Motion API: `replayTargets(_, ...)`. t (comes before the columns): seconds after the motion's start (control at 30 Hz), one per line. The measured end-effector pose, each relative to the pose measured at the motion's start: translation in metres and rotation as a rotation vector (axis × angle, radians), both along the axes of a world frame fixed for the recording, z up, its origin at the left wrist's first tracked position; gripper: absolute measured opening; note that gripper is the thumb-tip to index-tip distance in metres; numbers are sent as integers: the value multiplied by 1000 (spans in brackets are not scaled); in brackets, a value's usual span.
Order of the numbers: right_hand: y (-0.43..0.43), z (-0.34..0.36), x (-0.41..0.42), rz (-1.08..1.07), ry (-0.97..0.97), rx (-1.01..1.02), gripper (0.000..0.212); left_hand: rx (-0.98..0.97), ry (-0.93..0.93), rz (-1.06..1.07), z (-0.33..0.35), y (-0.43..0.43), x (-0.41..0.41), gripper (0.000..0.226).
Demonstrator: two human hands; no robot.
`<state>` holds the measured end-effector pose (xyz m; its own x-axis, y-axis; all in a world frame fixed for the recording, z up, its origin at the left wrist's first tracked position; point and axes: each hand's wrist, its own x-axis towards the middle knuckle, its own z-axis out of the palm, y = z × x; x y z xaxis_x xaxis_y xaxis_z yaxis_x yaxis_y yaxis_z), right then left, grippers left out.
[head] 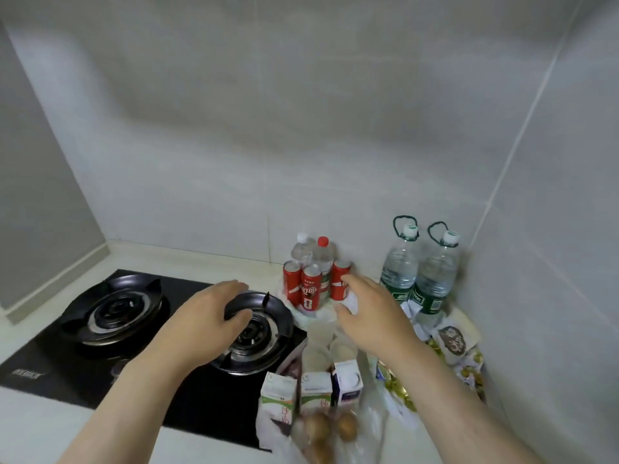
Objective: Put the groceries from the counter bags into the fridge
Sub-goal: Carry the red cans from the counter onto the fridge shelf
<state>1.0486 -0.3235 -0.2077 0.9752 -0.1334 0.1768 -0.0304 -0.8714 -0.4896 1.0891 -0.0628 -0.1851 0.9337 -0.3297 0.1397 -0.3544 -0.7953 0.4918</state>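
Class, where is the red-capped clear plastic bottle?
Head view, right of centre: the clear red-capped plastic bottle stands by the back wall, behind red drink cans, right of a white-capped clear bottle.

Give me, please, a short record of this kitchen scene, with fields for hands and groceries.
left hand: open, empty, above the right burner
right hand: open, reaching toward the red cans
drinks: three red cans; two large water bottles
other groceries: milk cartons; brown round items in a clear bag
fridge: not in view
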Motion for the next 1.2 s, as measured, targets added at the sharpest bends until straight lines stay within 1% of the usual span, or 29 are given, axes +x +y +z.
replayTargets(0.27,-11,-37,69,-62,75,25,53,-6,115,-102,-34,-40,105,56)
replayTargets(0.33,-10,-48,95,-90,123,42,56,-35,189,-113,-49,-49,135,60)
replayTargets(0.4,-8,-61,122,-108,163,81,50,-73,266,-128,-68,-58,166,66)
replayTargets(0.47,-5,-75,151,-135,186,140,37,-116,328,-120,-89,-67,198,72)
replayTargets(0.57,-1,-93,188,-185,178,242,31,-208,416,-59,-123,-83,241,82)
replayTargets(0.63,0,-105,210,-228,174,288,33,-283,512,-28,-144,-94,263,89)
replayTargets(0.67,-1,-114,220,-245,190,309,37,-335,573,-17,-153,-101,271,91)
replayTargets(0.7,-2,-122,229,-242,205,324,41,-382,618,-10,-162,-106,279,90)
replayTargets(0.73,-3,-131,237,-237,214,331,44,-414,640,-5,-170,-111,285,83)
replayTargets(0.83,-4,-152,255,-267,196,331,47,-437,590,-18,-189,-121,296,57)
replayTargets(0.9,-5,-162,264,-324,164,339,47,-454,533,-19,-197,-125,298,50)
replayTargets(1.0,-4,-175,269,-362,159,387,53,-453,469,-13,-205,-127,300,46)
replayTargets(1.1,-4,-182,268,-374,141,419,58,-450,495,-1,-208,-127,307,47)
replayTargets(1.2,-6,-183,262,-381,120,442,57,-476,481,16,-210,-124,308,50)
